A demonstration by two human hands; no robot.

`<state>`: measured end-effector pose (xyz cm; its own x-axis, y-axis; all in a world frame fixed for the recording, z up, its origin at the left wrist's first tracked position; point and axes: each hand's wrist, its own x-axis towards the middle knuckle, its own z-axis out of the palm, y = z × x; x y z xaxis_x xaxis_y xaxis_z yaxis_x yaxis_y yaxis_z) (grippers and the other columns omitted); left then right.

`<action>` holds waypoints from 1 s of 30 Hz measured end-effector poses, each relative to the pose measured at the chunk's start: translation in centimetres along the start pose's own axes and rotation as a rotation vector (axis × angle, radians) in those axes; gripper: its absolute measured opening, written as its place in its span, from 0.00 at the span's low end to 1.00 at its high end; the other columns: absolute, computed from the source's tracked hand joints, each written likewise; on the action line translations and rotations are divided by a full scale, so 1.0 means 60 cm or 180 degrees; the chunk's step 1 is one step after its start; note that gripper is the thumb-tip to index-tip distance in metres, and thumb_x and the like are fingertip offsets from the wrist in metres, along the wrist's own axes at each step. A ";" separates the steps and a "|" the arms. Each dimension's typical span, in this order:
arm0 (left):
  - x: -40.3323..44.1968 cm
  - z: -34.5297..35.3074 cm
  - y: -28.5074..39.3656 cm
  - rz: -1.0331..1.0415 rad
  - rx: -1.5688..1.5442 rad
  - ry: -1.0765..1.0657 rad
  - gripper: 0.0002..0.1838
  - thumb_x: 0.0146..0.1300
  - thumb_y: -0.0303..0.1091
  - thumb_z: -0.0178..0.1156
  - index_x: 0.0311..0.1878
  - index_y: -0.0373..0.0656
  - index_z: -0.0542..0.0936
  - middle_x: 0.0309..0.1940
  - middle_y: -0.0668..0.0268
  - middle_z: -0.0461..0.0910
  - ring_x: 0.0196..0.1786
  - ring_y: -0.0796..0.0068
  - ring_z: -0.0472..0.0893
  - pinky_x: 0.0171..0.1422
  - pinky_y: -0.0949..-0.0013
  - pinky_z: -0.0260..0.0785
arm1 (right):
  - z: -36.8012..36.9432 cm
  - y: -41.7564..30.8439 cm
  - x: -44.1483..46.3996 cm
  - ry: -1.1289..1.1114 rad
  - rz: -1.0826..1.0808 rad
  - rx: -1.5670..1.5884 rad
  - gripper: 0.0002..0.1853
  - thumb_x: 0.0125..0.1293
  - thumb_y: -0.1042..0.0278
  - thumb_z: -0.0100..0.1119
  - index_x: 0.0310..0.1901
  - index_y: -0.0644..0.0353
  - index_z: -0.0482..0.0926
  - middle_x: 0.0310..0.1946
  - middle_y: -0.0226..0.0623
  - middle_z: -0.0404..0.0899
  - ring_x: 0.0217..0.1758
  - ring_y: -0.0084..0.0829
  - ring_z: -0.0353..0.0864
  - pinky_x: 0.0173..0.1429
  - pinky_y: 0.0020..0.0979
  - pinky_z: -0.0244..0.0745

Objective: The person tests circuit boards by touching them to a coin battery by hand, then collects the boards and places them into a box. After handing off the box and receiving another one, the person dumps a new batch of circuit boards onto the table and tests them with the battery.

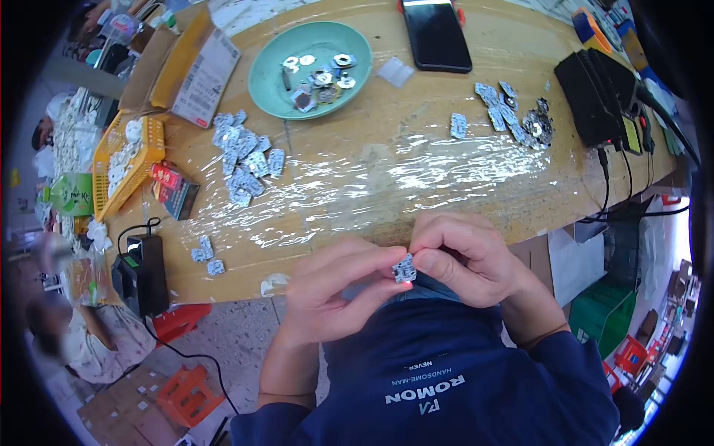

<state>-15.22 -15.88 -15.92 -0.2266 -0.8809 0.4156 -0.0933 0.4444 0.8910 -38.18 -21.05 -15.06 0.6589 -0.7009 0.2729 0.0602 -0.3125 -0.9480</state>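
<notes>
A small grey-and-white circuit board is held up in front of my shirt, near the table's front edge. My left hand pinches it from the left between thumb and forefinger. From the right, my right hand closes its thumb and forefinger at the board's upper right edge. Its other fingers are curled; whether a tiny part sits in that pinch is hidden. Beyond my hands, a heap of similar small boards lies left of centre. A few more boards lie near the front left.
A green plate holds round metal parts. At the right lie boards and dark round parts. A phone, black box, yellow basket, red box and black device surround the work area. Another person is at left.
</notes>
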 end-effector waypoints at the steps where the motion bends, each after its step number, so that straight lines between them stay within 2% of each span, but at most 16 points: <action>1: -0.001 0.003 0.002 -0.0022 0.0081 0.0062 0.22 0.55 0.18 0.79 0.55 0.32 0.89 0.38 0.59 0.88 0.37 0.73 0.84 0.38 0.73 0.76 | 0.001 -0.001 -0.001 0.0058 0.0046 -0.0027 0.06 0.77 0.73 0.64 0.42 0.66 0.81 0.33 0.38 0.81 0.33 0.33 0.80 0.38 0.32 0.73; 6: -0.001 0.007 0.020 -0.0142 0.0187 0.0216 0.22 0.55 0.17 0.79 0.55 0.32 0.88 0.39 0.59 0.88 0.38 0.73 0.84 0.40 0.73 0.76 | 0.008 0.002 -0.009 0.0136 0.0003 -0.0134 0.06 0.80 0.72 0.60 0.44 0.66 0.80 0.34 0.37 0.80 0.35 0.28 0.77 0.40 0.29 0.71; 8: -0.003 0.000 0.032 -0.0068 0.0360 0.0199 0.22 0.55 0.16 0.78 0.55 0.32 0.88 0.40 0.59 0.88 0.38 0.74 0.84 0.41 0.73 0.77 | 0.013 -0.003 -0.014 0.0658 0.0461 0.0768 0.09 0.82 0.69 0.57 0.44 0.66 0.78 0.35 0.34 0.78 0.35 0.24 0.72 0.41 0.26 0.68; 11: -0.014 -0.035 0.049 -0.0399 0.0572 0.0573 0.23 0.56 0.16 0.77 0.56 0.33 0.88 0.40 0.61 0.86 0.39 0.74 0.83 0.44 0.72 0.76 | 0.008 0.005 -0.017 0.0681 0.0354 0.0669 0.11 0.84 0.67 0.54 0.44 0.65 0.77 0.35 0.32 0.76 0.36 0.22 0.70 0.41 0.25 0.66; 13: -0.013 -0.077 0.052 -0.0756 0.1582 0.0979 0.22 0.59 0.19 0.76 0.57 0.36 0.87 0.37 0.65 0.81 0.37 0.75 0.79 0.43 0.72 0.73 | 0.012 0.007 -0.013 0.0673 0.0229 0.0513 0.10 0.83 0.68 0.55 0.44 0.65 0.78 0.34 0.32 0.75 0.36 0.21 0.69 0.41 0.25 0.65; 14: -0.010 -0.097 0.052 -0.0750 0.1603 0.0988 0.22 0.59 0.19 0.76 0.57 0.36 0.87 0.37 0.65 0.81 0.37 0.75 0.79 0.43 0.72 0.73 | 0.012 0.008 -0.012 0.0631 0.0251 0.0367 0.09 0.83 0.69 0.56 0.43 0.65 0.78 0.34 0.31 0.75 0.35 0.21 0.68 0.41 0.25 0.64; 16: 0.000 -0.135 0.047 -0.1081 0.2565 0.1079 0.22 0.63 0.21 0.73 0.62 0.39 0.87 0.36 0.66 0.76 0.36 0.75 0.75 0.42 0.72 0.69 | 0.013 0.009 -0.010 0.0570 0.0265 0.0233 0.08 0.83 0.70 0.56 0.43 0.65 0.78 0.34 0.31 0.75 0.35 0.21 0.68 0.41 0.25 0.63; 17: 0.006 -0.149 0.040 -0.1092 0.2582 0.1100 0.22 0.63 0.21 0.73 0.62 0.39 0.87 0.36 0.66 0.76 0.36 0.75 0.75 0.42 0.72 0.69 | 0.013 0.009 -0.008 0.0548 0.0214 0.0149 0.08 0.82 0.70 0.57 0.43 0.65 0.78 0.34 0.30 0.74 0.35 0.21 0.68 0.41 0.25 0.63; 19: 0.016 -0.171 0.023 -0.0957 0.2668 0.0796 0.23 0.68 0.22 0.69 0.67 0.41 0.84 0.40 0.60 0.77 0.39 0.69 0.79 0.43 0.66 0.74 | 0.015 0.009 -0.008 0.0491 0.0172 0.0089 0.07 0.82 0.71 0.57 0.43 0.65 0.79 0.34 0.30 0.74 0.35 0.20 0.67 0.41 0.25 0.62; 20: 0.022 -0.176 0.020 -0.1038 0.2765 0.0786 0.27 0.69 0.21 0.67 0.71 0.44 0.82 0.41 0.60 0.77 0.40 0.68 0.80 0.44 0.68 0.74 | 0.016 0.007 -0.010 0.0552 0.0206 0.0112 0.08 0.82 0.71 0.57 0.43 0.64 0.79 0.33 0.29 0.74 0.35 0.20 0.67 0.41 0.25 0.62; 23: 0.017 -0.204 0.025 -0.0833 0.2736 0.1137 0.28 0.70 0.20 0.65 0.74 0.44 0.80 0.41 0.60 0.78 0.41 0.69 0.80 0.44 0.69 0.74 | 0.014 0.010 -0.011 0.0634 0.0183 0.0154 0.07 0.82 0.72 0.58 0.43 0.65 0.80 0.33 0.29 0.75 0.35 0.21 0.69 0.40 0.25 0.64; 24: 0.012 -0.211 0.038 -0.0887 0.2448 0.1421 0.25 0.71 0.21 0.66 0.71 0.41 0.82 0.41 0.61 0.79 0.40 0.70 0.80 0.43 0.71 0.73 | 0.013 0.012 -0.012 0.0672 0.0136 0.0157 0.06 0.81 0.74 0.60 0.43 0.65 0.81 0.33 0.30 0.76 0.34 0.22 0.70 0.40 0.26 0.65; 25: -0.003 -0.220 0.044 -0.0902 0.2463 0.1415 0.25 0.71 0.21 0.66 0.71 0.41 0.82 0.41 0.61 0.79 0.40 0.70 0.80 0.43 0.71 0.73 | 0.013 0.013 -0.013 0.0670 0.0141 0.0178 0.06 0.81 0.74 0.60 0.43 0.65 0.81 0.33 0.30 0.76 0.34 0.22 0.70 0.40 0.26 0.65; 27: -0.032 -0.237 0.057 -0.1484 0.2454 0.1903 0.18 0.70 0.24 0.69 0.62 0.37 0.85 0.41 0.61 0.80 0.40 0.70 0.80 0.42 0.72 0.72 | 0.014 0.013 -0.012 0.0671 0.0115 0.0138 0.06 0.81 0.74 0.60 0.42 0.65 0.81 0.32 0.30 0.76 0.34 0.23 0.70 0.39 0.27 0.65; 28: -0.045 -0.239 0.067 -0.1496 0.2466 0.1901 0.18 0.70 0.24 0.69 0.62 0.37 0.85 0.41 0.61 0.80 0.40 0.70 0.80 0.42 0.72 0.72 | 0.015 0.013 -0.011 0.0668 0.0119 0.0153 0.06 0.81 0.74 0.60 0.42 0.65 0.81 0.32 0.30 0.76 0.34 0.23 0.70 0.39 0.27 0.65; 30: -0.063 -0.241 0.081 -0.1977 0.3189 0.1299 0.13 0.68 0.28 0.72 0.53 0.35 0.87 0.40 0.62 0.81 0.39 0.71 0.80 0.41 0.71 0.71 | 0.018 0.013 -0.008 0.0675 0.0100 0.0074 0.06 0.80 0.74 0.60 0.42 0.65 0.81 0.32 0.31 0.77 0.34 0.23 0.71 0.39 0.27 0.66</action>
<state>-0.78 -12.72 -10.50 0.4208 -0.8928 0.1607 -0.8147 -0.2941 0.4998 -37.65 -20.27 -16.08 0.4885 -0.8300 0.2691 0.0610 -0.2752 -0.9595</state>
